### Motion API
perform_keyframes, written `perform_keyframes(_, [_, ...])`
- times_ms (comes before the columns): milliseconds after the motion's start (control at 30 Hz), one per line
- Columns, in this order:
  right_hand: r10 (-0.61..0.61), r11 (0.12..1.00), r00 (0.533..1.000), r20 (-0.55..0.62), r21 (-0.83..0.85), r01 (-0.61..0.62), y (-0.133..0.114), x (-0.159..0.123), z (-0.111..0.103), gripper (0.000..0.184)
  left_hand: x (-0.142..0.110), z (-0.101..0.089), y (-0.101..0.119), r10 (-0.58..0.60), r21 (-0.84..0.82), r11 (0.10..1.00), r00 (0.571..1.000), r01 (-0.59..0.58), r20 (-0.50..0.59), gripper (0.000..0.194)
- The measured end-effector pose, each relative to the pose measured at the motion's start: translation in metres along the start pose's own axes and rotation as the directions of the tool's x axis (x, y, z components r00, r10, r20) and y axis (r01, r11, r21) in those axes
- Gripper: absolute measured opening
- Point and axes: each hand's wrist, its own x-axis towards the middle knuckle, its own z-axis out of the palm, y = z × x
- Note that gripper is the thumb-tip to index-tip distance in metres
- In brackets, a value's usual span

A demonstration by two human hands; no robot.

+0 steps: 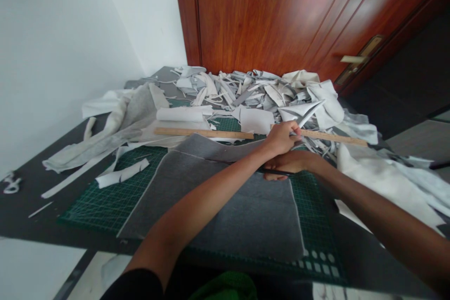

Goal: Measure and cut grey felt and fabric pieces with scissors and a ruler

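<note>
A large grey piece of fabric (218,201) lies over the green cutting mat (105,197), with a cut line running across its upper part. My right hand (290,163) is closed around what look like black scissors (274,171), low against the fabric at the right end of that line; the hand hides most of them. Just above, crossing over, my left hand (283,137) is closed, pinching the far strip of the fabric (225,151). A pale pointed flap (309,113) sticks up beyond its fingers.
Behind the hands lie a wooden ruler (204,133) and another wooden strip (333,138). White and grey scraps (246,89) are heaped along the back by the brown door (267,14). Rolled pale material (119,117) lies left, and white cloth (383,173) right.
</note>
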Motion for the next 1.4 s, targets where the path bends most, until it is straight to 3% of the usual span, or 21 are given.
perform_keyframes(300, [0.024, 0.999, 0.998, 0.053, -0.047, -0.021, 0.000, 0.007, -0.003, 0.031, 0.003, -0.008, 0.004, 0.046, -0.039, 0.998, 0.999, -0.046, -0.002, 0.012])
perform_keyframes(567, [0.048, 0.999, 0.999, -0.011, 0.001, -0.048, -0.002, 0.006, -0.001, 0.031, 0.005, -0.015, 0.005, 0.069, -0.062, 0.996, 0.998, -0.069, -0.005, 0.016])
perform_keyframes(767, [-0.049, 0.998, 0.999, -0.020, 0.041, 0.049, 0.001, 0.008, 0.000, 0.034, 0.007, -0.023, 0.003, 0.062, -0.086, 0.994, 0.998, -0.064, -0.021, 0.015])
perform_keyframes(967, [-0.018, 0.991, 0.998, -0.059, 0.129, 0.025, -0.002, 0.006, 0.004, 0.028, 0.007, -0.026, -0.003, 0.034, -0.060, 0.998, 0.999, -0.036, -0.030, 0.012])
perform_keyframes(1200, [-0.092, 0.986, 0.996, -0.014, 0.141, 0.093, 0.009, 0.012, 0.001, 0.029, 0.010, -0.026, -0.008, 0.031, -0.063, 0.997, 0.999, -0.032, -0.025, 0.011])
perform_keyframes(1400, [0.009, 0.999, 1.000, -0.023, 0.037, -0.008, 0.003, 0.012, -0.003, 0.031, 0.006, -0.024, -0.004, 0.046, -0.073, 0.996, 0.999, -0.047, -0.012, 0.012])
